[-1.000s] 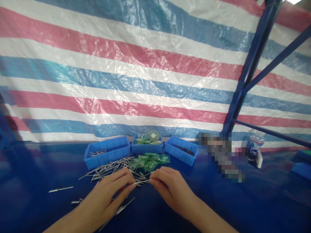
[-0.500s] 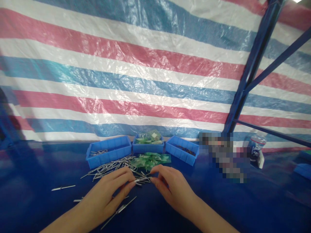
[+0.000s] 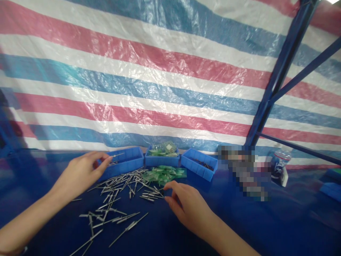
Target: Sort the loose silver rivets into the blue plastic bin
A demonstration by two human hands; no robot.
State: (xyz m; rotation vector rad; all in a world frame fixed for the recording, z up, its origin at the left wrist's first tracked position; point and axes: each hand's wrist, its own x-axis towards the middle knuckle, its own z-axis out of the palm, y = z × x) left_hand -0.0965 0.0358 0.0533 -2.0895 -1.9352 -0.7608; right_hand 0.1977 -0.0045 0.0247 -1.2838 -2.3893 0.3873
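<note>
My left hand is raised over the left blue bin. Its thumb and fingers pinch a silver blind rivet that points right above the bin. My right hand hovers low over the blue table, with thumb and forefinger a little apart and nothing visible between them. Just left of its fingertips lies a small group of blind rivets. A larger heap of rivets spreads in front of the left bin. More loose rivets lie scattered nearer to me.
Green plastic packets lie before the middle blue bin, which holds similar packets. The right blue bin contains small dark pieces. A bottle stands at the right near a blue metal frame. Behind hangs a striped sheet.
My left hand has moved left and away from me, from beside the right hand to over the left bin, carrying a rivet. My right hand stays nearly in place.
</note>
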